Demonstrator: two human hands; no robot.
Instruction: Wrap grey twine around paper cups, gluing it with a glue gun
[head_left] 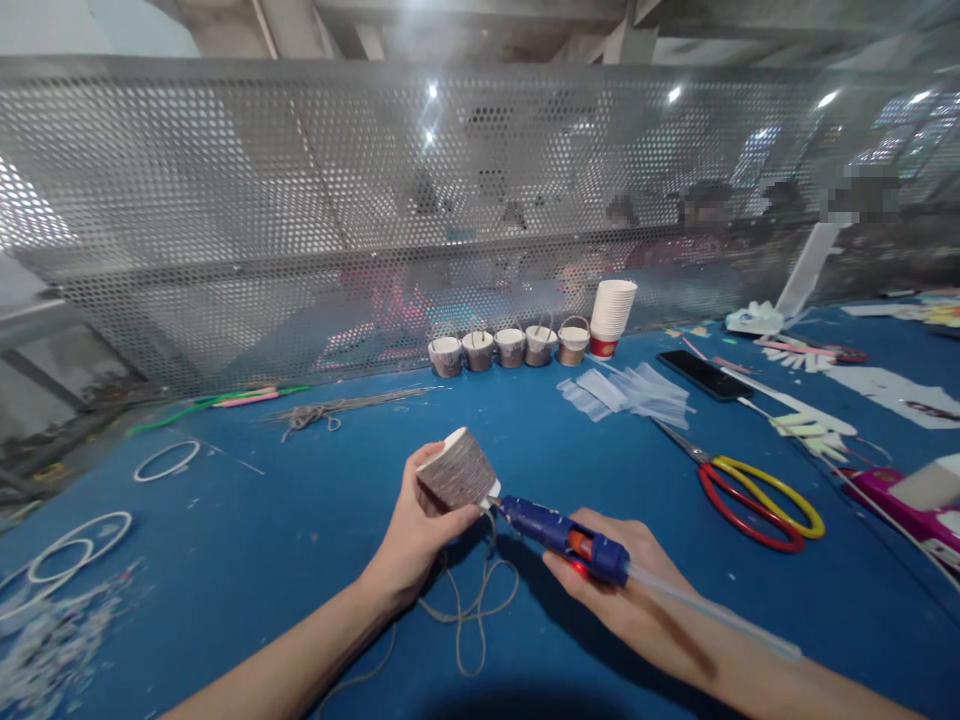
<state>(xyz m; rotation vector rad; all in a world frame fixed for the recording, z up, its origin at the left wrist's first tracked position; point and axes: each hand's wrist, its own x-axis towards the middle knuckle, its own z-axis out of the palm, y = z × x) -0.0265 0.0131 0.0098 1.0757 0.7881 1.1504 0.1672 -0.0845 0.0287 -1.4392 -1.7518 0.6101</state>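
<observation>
My left hand (420,520) is wrapped round a tilted paper cup (459,472) whose side is wound with grey-brown cord. A white strip of the cup shows at its lower right edge. In my right hand (615,570) is a blue hot glue gun (551,527), with a long clear glue stick (712,612) trailing from its back. The nozzle meets, or nearly meets, the white edge of the cup. Loose grey cord (480,610) hangs from the cup and lies in loops on the table below.
Several cord-wrapped cups (510,349) with handles line the back, beside a stack of paper cups (613,315). Clear glue sticks (630,390), a phone (703,374) and scissors (750,495) lie right. Cord strands (352,405) and white rings (166,460) lie left. A perforated metal panel (300,230) closes the back.
</observation>
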